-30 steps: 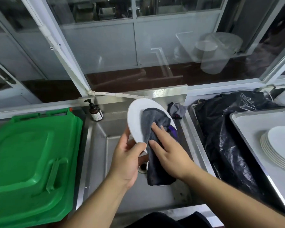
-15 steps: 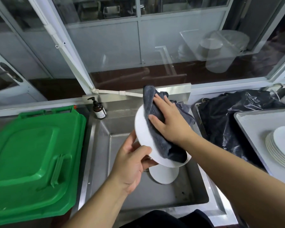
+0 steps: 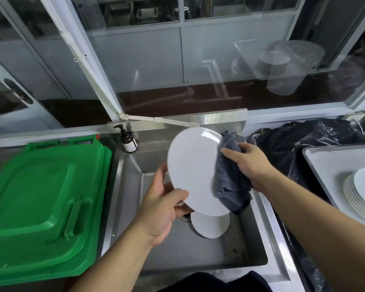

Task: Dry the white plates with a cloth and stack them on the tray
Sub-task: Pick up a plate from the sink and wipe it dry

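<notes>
A white plate [image 3: 193, 167] is held tilted above the steel sink [image 3: 198, 249]. My left hand [image 3: 162, 205] grips its lower left rim, thumb on the face. My right hand [image 3: 249, 163] holds a grey cloth [image 3: 230, 182] bunched against the plate's right edge. Another white plate [image 3: 211, 225] lies in the sink under the held one, partly hidden. At the right, a stack of several white plates [image 3: 360, 197] rests on a metal tray [image 3: 329, 163].
A green plastic bin lid [image 3: 40, 203] covers the counter to the left of the sink. A brown pump bottle [image 3: 128, 141] stands at the sink's back left corner. A black plastic bag [image 3: 293, 148] lies between sink and tray. Glass panels rise behind.
My right hand swept the cloth from the plate's face up and over to its right edge, baring the white face. The plate turned and rose slightly in my left hand.
</notes>
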`<move>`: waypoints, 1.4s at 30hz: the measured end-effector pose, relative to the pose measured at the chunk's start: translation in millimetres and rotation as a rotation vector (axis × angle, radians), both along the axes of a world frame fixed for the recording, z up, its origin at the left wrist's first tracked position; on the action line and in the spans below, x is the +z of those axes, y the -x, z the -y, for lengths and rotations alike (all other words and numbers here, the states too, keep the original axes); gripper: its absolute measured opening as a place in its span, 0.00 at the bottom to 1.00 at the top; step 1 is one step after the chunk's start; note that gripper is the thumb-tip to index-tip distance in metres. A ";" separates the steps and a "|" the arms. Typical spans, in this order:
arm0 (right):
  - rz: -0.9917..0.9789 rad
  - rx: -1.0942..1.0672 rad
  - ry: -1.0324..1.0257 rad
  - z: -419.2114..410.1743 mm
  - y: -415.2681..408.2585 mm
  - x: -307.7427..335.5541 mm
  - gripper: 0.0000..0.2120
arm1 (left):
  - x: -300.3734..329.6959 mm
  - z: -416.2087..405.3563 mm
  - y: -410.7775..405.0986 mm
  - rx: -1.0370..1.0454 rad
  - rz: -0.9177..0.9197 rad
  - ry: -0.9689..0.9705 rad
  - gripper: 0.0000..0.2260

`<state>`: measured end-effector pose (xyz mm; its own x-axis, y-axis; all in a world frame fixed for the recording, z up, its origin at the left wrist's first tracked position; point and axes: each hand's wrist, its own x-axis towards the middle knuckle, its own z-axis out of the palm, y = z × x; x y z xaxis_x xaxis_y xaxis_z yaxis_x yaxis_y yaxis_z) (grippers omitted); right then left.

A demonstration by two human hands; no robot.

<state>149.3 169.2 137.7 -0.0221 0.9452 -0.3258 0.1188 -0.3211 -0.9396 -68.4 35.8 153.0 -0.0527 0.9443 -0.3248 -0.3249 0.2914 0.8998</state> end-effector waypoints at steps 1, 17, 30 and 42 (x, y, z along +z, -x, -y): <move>0.034 -0.005 -0.015 1.0 -0.5 -0.4 0.09 | -0.3 -3.4 1.1 0.000 -0.035 0.029 0.22; -0.315 -0.362 0.212 32.2 34.6 -8.8 0.10 | 3.9 -14.7 -23.9 0.331 -0.633 -0.072 0.12; 0.166 0.035 -0.253 24.1 -6.7 30.3 0.07 | 11.2 -35.6 21.9 -0.040 -0.325 0.016 0.21; -0.232 -0.431 0.161 48.5 25.0 -10.6 0.12 | -3.8 -25.7 -31.3 0.329 -0.452 0.006 0.20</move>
